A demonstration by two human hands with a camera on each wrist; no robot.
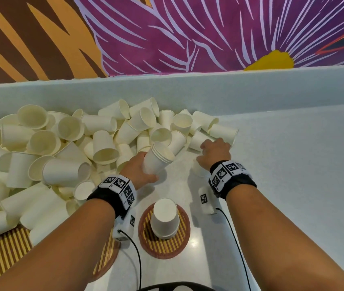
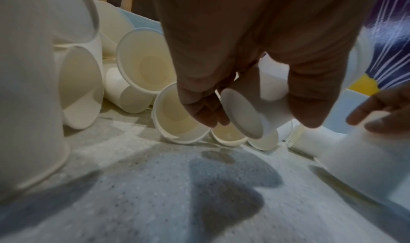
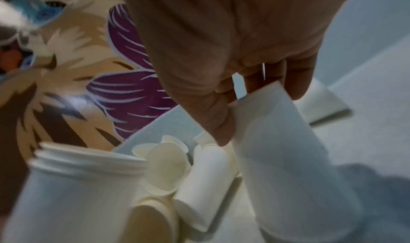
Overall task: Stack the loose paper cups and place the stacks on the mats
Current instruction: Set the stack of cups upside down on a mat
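- Left hand (image 1: 140,170): fingers and thumb wrapped round a short stack of nested cups (image 1: 158,157), held tilted above the counter, mouth facing up and away from the person; several rims show at the open end. In the left wrist view the fingers (image 2: 199,96) curl round the stack's base (image 2: 244,113).
- Right hand (image 1: 215,153): knuckles up at the right edge of the pile, fingers closed round the base of a single paper cup (image 3: 286,159); the cup's mouth points back toward the wrist. In the head view this cup is mostly hidden under the hand.
- Loose cup pile (image 1: 62,143): many white paper cups lying on their sides at all angles, spread to the left of and beyond the left hand, reaching as far as the right hand.
- Round mat (image 1: 162,246): striped yellow with a brown border, on the counter between the two forearms, nearer the person than both hands. An upside-down stack of cups (image 1: 164,219) stands on it.
- Second mat (image 1: 1,250): same pattern, below the left forearm, partly covered by loose cups and by the arm.
- Counter (image 1: 292,175): pale speckled surface, to the right of the right hand.
- Wrist bands (image 1: 229,175): black, with white printed marker tiles, one on each wrist.
- Wall mural (image 1: 209,32): purple petals and brown-orange shapes, beyond both hands.
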